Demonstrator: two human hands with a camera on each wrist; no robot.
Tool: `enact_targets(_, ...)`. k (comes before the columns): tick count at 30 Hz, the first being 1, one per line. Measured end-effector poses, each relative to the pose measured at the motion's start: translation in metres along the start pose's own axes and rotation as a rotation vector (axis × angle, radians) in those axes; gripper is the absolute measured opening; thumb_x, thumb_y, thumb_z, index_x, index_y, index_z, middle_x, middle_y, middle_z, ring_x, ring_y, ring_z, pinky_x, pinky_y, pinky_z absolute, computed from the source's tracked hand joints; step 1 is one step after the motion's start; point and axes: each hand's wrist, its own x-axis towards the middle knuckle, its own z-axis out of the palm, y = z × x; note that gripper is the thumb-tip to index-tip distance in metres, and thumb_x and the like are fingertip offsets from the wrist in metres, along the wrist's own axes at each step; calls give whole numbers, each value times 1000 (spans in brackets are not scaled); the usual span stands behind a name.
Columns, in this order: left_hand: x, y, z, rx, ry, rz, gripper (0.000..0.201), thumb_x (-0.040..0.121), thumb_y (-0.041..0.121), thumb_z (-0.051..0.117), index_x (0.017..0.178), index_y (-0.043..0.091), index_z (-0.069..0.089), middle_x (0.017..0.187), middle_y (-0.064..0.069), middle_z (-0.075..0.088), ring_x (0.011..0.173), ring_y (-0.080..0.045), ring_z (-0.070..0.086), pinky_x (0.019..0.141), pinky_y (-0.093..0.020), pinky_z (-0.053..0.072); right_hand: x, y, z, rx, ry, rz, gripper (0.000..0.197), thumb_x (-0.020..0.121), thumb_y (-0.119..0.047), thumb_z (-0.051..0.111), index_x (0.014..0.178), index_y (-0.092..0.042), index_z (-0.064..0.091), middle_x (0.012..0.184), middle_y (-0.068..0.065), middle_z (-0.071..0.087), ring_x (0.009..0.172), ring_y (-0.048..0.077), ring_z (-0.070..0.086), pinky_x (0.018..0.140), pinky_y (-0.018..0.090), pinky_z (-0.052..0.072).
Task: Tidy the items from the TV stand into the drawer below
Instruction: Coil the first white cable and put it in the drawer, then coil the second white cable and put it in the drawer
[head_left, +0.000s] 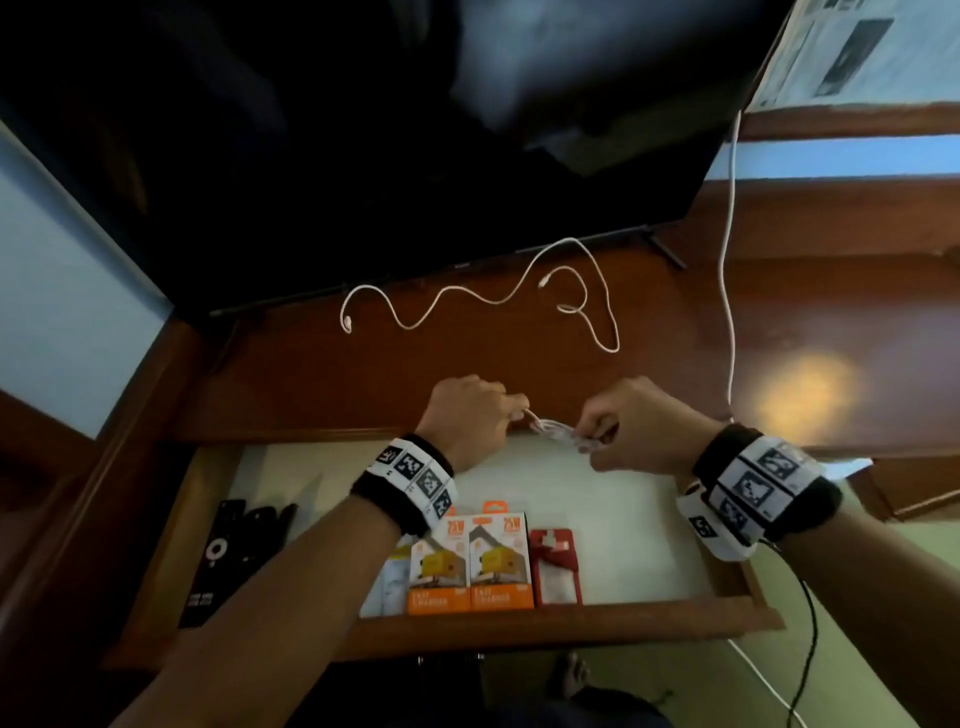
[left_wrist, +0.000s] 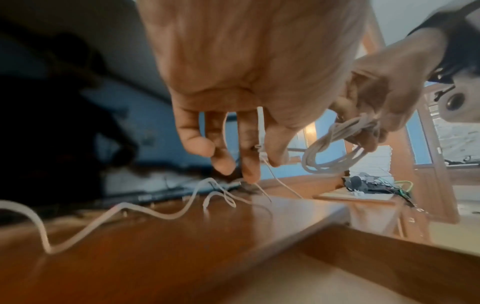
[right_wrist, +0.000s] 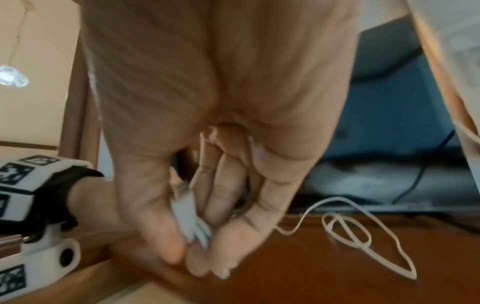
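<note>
Coiled white cable (head_left: 553, 432): held between both hands at centre frame of the head view, over the front edge of the tabletop (head_left: 322, 384) and the back of the open drawer (head_left: 623, 519).

Right hand (head_left: 631, 423): fingers (right_wrist: 166, 244) curled and pressed on the bundled loops, thumb against fingertips.

Left hand (head_left: 470, 415): fingers (left_wrist: 249, 148) bent down, pinching the cable's free end with its plug.

Loose white cable (head_left: 483, 296): sprawled in waves across the tabletop, upper centre, just below the television (head_left: 363, 156). Not yet stowed.

Drawer contents: remote controls (head_left: 218, 556) at lower left; two orange charger boxes (head_left: 470, 564) and a red packet (head_left: 556, 566) at lower centre.

Hanging white cord (head_left: 727, 260): right of frame, running down past the tabletop edge.

Risks, judged:
- The coil likely springs open if the right hand eases before the end is tucked; the loops look stiff and only lightly bound.
- The free end may snag the loose cable lying behind it.
- Dropped short, the bundle could land on the tabletop edge, not in the drawer.
- A sweep of the right wrist could catch the hanging cord.
</note>
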Motion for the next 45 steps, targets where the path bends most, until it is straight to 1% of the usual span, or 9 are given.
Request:
enact_targets(4,-24,34,66,-109,-117,-69,28,106,29,47,113,29,73,86,4,71,76,-20,59,72,-38,53,0,20,69,-268,-188,117,12,84,-26,75,93,-20,81,94,-4,73,81,15,67,76,28,58)
enact_targets(7,-49,57,106,-132,-270,-135,36,107,33,46,140,26,58,122,-5,70,108,-32,60,85,-45,54,0,43,124,-391,-289,185,14,94,-19,61,95,-11,72,96,5,70,82,21,66,70,32,57)
enact_targets(11,-93,70,145,-164,-538,-408,65,108,46,35,165,24,11,172,-14,8,155,-39,14,121,-59,23,-6,76,162,-371,-368,258,21,96,-9,56,113,-4,68,109,13,69,98,28,71,71,31,54)
enact_targets(15,-122,74,173,-180,-503,-541,73,105,56,29,166,23,6,172,-14,-6,158,-37,-6,125,-60,5,-7,88,188,-373,-511,167,21,95,-2,55,111,-4,69,115,17,70,106,34,71,76,34,52)
enact_targets(19,-125,77,180,-157,-448,-589,74,103,57,31,165,24,9,173,-12,-6,159,-35,-8,125,-59,3,-3,90,197,-331,-622,58,16,91,-2,53,89,-15,60,105,16,69,92,35,69,72,31,48)
enact_targets(30,-119,79,172,-146,-471,-603,68,103,53,34,163,22,22,173,-13,3,158,-37,-2,125,-62,4,12,84,197,-319,-674,0,9,86,-3,64,85,-7,72,91,12,72,80,26,70,68,31,55)
enact_targets(34,-82,68,147,-159,-367,-602,58,106,44,34,159,19,31,171,-14,11,158,-36,6,124,-59,14,27,86,160,-136,-462,24,21,94,-26,62,92,-11,76,96,4,74,85,23,69,75,35,58)
enact_targets(41,41,11,122,-122,-166,-501,60,109,45,25,163,18,20,172,-15,0,159,-34,1,127,-54,10,103,115,41,271,578,155,11,95,-26,66,94,-15,66,94,0,67,82,20,64,75,37,56)
enact_targets(45,78,-11,138,-34,-219,-530,69,107,55,16,165,19,5,172,-19,-5,159,-36,-3,127,-56,3,158,131,2,236,546,311,59,90,-59,65,125,-13,53,127,5,53,117,24,50,97,40,49)
